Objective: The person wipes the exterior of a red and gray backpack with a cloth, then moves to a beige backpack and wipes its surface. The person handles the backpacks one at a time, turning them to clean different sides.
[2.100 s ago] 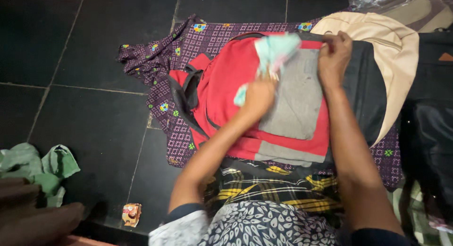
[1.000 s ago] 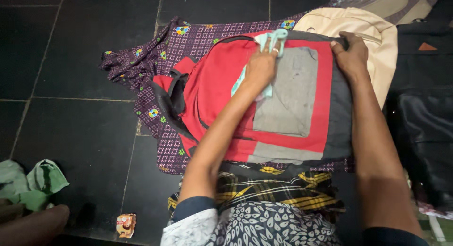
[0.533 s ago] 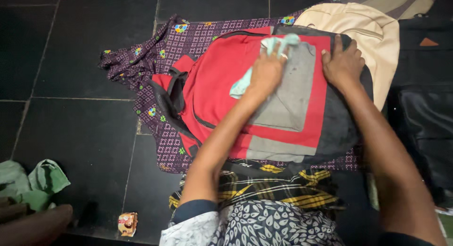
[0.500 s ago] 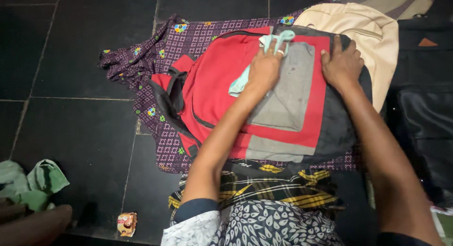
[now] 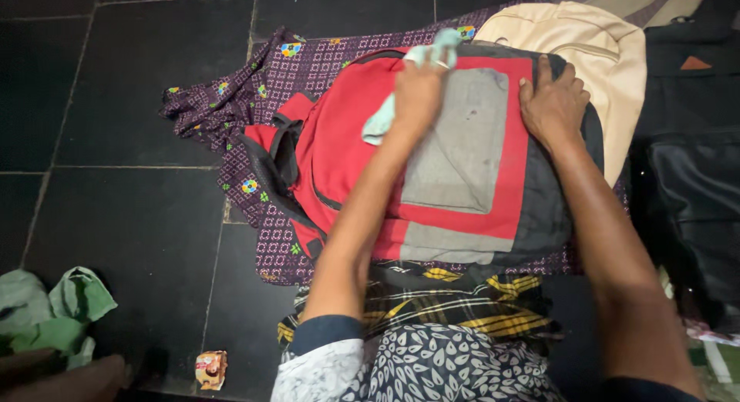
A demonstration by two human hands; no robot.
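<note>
A red backpack [image 5: 347, 140] with a grey front pocket and black side lies flat on a purple patterned cloth [image 5: 308, 63]. My left hand [image 5: 418, 94] is shut on a pale green rag [image 5: 378, 124] and presses it against the backpack's top, near the pocket's upper left corner. My right hand [image 5: 551, 105] lies flat, fingers spread, on the backpack's upper right edge and holds it down.
A beige bag [image 5: 601, 55] lies behind the backpack, with dark bags [image 5: 694, 186] to the right. A green cloth [image 5: 54, 317] and a small wrapper [image 5: 210, 369] sit on the dark tiled floor [image 5: 131, 201] at the lower left. A plaid cloth [image 5: 455, 306] covers my lap.
My left hand has rubbed the rag up along the backpack's top, from the pocket towards the upper edge. My right hand shifted from gripping the top edge to lying flat on it.
</note>
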